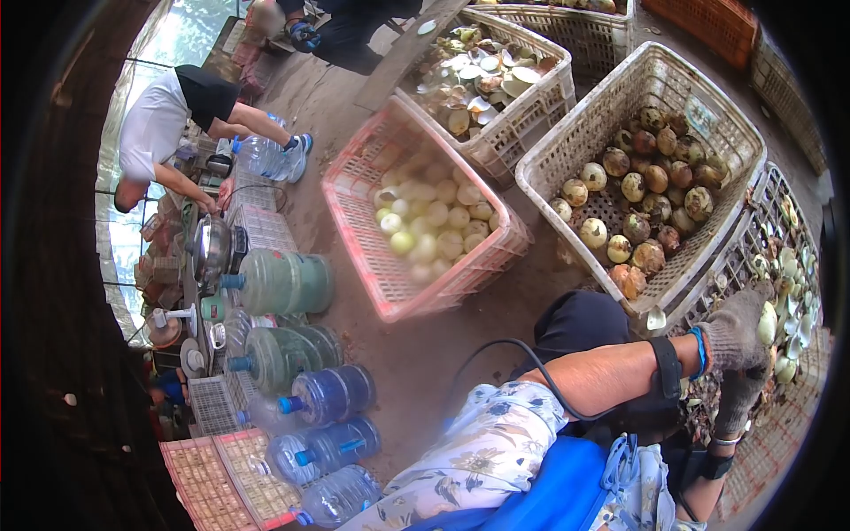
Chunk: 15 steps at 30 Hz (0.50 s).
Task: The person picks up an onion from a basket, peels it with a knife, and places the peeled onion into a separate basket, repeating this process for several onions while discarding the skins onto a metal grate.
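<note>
My left hand (pixel 739 330), in a grey knitted glove, is closed around a pale onion-like bulb (pixel 767 324) at the right. Just below it in the view is my right hand (pixel 738 403), also gloved, its fingers mostly hidden, so what it holds cannot be made out. Both hands are over a crate (pixel 768 217) strewn with pale peelings (pixel 788 274). Beyond my left arm, a large whitish crate (pixel 553 146) contains brown-skinned bulbs (pixel 655 179). A pink-and-white crate (pixel 359 239) holds pale green, peeled-looking bulbs (pixel 429 217), slightly blurred.
Another crate (pixel 531 119) is piled with pale peelings. Large water bottles (pixel 288 281) stand along the left, near a pink and cream crate (pixel 199 469). A person in a white top (pixel 155 128) bends over at upper left; another person's dark clothing (pixel 354 31) shows at the top.
</note>
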Tool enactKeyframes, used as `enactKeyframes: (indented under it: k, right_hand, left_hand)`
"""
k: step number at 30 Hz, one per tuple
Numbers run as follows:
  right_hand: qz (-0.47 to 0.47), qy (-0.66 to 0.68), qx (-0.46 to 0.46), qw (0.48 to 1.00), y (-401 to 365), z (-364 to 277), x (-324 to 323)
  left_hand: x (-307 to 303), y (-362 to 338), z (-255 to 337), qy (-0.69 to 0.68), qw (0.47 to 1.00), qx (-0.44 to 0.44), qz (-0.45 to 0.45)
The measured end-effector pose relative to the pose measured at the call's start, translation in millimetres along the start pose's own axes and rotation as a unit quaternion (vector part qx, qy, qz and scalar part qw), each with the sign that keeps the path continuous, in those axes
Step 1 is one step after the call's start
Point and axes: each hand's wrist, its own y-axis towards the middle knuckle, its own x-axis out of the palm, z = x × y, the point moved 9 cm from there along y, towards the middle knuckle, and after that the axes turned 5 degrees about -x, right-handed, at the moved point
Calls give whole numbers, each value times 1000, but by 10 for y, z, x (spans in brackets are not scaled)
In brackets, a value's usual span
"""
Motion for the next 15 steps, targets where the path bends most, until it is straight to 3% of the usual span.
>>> enactKeyframes:
  k: [4,11,13,15]
  right_hand:
    - [1,13,6,1000,5,40,2]
    - [1,38,25,999,-36,197,-12]
    - [-16,-28,-48,998,-28,141,-2]
    - [-19,-46,-54,997,-24,191,-20]
  left_hand:
    - [-113,-96,96,-62,995,-43,-67]
    - [-93,-98,32,-48,998,-30,-15]
    - [-113,-111,4,-69,997,-45,-3]
    - [-96,-96,-11,-59,997,-46,2]
